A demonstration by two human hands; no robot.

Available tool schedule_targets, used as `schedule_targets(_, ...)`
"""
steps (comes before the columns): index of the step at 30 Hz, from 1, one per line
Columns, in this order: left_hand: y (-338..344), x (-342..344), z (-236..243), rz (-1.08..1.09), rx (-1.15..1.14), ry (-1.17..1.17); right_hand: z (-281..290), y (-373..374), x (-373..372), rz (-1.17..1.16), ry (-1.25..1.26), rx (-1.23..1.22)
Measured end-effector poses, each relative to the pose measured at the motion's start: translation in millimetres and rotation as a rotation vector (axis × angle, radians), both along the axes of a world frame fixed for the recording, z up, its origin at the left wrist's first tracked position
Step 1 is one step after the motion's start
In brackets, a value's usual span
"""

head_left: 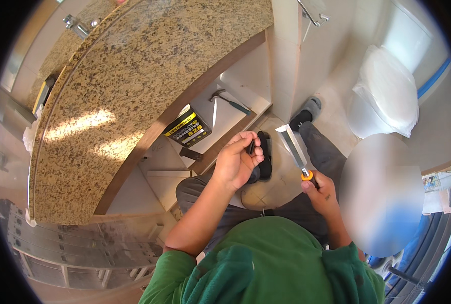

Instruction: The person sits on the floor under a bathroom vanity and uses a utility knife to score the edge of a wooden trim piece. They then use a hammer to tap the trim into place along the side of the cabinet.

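In my right hand (319,191) is a wood chisel (293,148), gripped by its orange-and-black handle. Its wide metal blade points up and away from me, over the floor. My left hand (238,161) is raised to the left of the chisel, apart from it, with palm partly up and fingers curled. Something dark shows between the thumb and fingers, but I cannot make out what it is. Beyond my left hand, a claw hammer (230,102) with a dark green grip lies in the open cabinet, near a black-and-yellow adhesive can (189,127).
A curved speckled granite countertop (149,66) overhangs the cabinet to my left. A small dark block (191,154) lies on the cabinet's front ledge. At the right stands a plastic-covered toilet (387,91). A metal ladder (68,245) is at lower left. My feet are on the tiled floor.
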State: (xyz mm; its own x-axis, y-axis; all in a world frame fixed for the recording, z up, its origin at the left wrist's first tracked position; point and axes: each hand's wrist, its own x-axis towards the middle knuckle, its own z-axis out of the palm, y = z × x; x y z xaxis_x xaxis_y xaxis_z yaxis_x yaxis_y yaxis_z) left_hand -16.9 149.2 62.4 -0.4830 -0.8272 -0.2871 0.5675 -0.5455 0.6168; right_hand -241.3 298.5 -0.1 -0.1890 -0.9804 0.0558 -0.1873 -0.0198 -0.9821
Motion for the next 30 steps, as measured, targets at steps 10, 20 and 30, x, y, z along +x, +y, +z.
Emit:
schedule_targets(10, -2.5, -13.6, -1.5, -0.131, -0.215, -0.095, -4.2, -2.1, -4.8, 0.05, 0.05, -0.122)
schedule_targets(20, 6.7, -13.7, -55.2, -0.17, -0.386, -0.271, -1.3, 5.1, -9.1, 0.027, 0.067, 0.077)
schedule_targets(30, 16.2, -23.8, -27.7, -0.03, -0.43, -0.295, -31.6, -7.8, 21.0, 0.105, 0.079, 0.022)
